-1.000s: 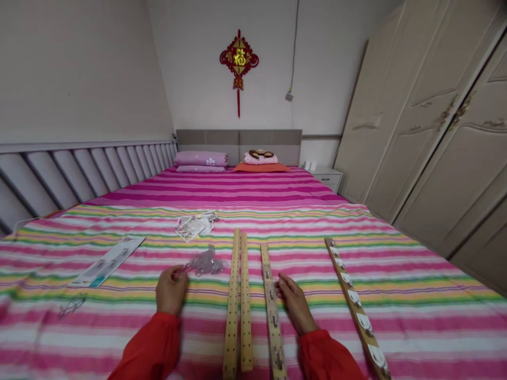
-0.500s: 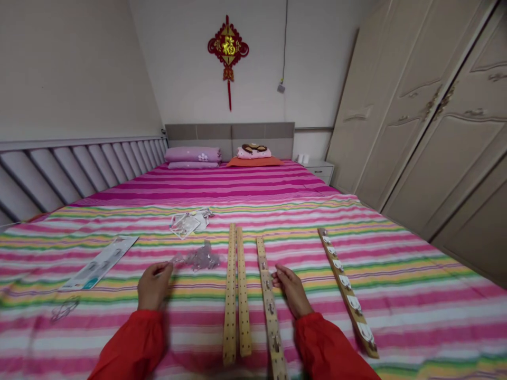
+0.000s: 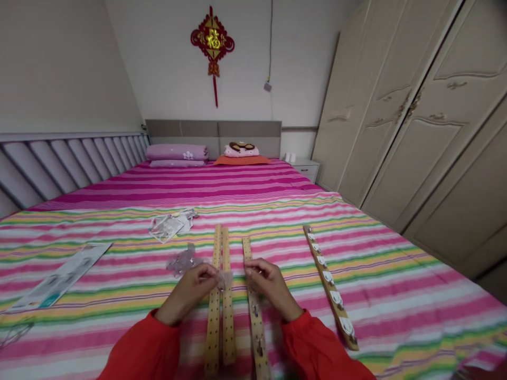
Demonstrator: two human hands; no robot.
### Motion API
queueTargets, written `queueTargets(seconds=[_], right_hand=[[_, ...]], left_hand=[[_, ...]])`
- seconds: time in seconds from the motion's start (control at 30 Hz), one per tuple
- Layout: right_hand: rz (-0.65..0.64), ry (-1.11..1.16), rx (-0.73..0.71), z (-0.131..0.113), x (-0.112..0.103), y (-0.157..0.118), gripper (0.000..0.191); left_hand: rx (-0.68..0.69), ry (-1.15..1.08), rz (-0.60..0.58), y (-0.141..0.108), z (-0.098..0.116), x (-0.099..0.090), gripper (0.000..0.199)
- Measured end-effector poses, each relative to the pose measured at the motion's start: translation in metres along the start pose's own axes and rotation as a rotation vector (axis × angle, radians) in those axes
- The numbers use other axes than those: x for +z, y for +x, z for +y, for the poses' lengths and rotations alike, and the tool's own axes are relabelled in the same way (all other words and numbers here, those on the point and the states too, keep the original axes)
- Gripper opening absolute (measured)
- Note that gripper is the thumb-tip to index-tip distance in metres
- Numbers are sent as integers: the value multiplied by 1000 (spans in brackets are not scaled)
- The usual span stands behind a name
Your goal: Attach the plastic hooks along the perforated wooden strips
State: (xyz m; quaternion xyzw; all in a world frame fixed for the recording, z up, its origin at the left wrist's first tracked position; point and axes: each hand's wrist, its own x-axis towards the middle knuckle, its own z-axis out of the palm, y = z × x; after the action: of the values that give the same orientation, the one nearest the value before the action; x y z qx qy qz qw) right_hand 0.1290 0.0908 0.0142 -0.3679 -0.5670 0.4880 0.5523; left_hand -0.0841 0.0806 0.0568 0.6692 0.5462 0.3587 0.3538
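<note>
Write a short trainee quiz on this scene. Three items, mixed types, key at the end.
1. What does the left hand hold?
A) a pillow
B) a small clear plastic packet
C) a pair of scissors

2. True or false: the strip with white fittings lies to the right of the right hand.

3. Fill in the number: counting that one, ____ wooden strips lie on the striped cloth.

Key: 1 B; 2 true; 3 four.
</note>
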Motion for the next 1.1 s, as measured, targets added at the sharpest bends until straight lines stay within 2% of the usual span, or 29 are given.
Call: queueTargets(seconds=[0.07,0.13,0.23,0.4,0.47,0.63,0.77,0.93,1.1], right_hand=[[-70,-82,-104,-7,3,0,20],[-111,-129,-145,-6,4,-1,18],[-123,-147,-141,2,2,-3,16],[-115,-131,-87,10,0,-3,12],[-92,-102,-40,13,-1,0,11],[48,70,106,29,-10,21,16],[179,177,186,44,-14,45,18],[270,213,261,66,-12,69,15],[327,154,243,85,-12,83,11]], left_hand=[[76,103,-20,1,2,13,12],[169,218,-15,0,5,22,6],[266,333,1,0,13,30,6],[285,356,0,8,17,35,7],[265,288,15,15,14,37,3],[-4,-149,102,40,0,50,41],[-65,-361,157,66,-17,69,39],[-125,-557,212,96,-35,89,40],[-165,-598,235,116,-51,97,40]])
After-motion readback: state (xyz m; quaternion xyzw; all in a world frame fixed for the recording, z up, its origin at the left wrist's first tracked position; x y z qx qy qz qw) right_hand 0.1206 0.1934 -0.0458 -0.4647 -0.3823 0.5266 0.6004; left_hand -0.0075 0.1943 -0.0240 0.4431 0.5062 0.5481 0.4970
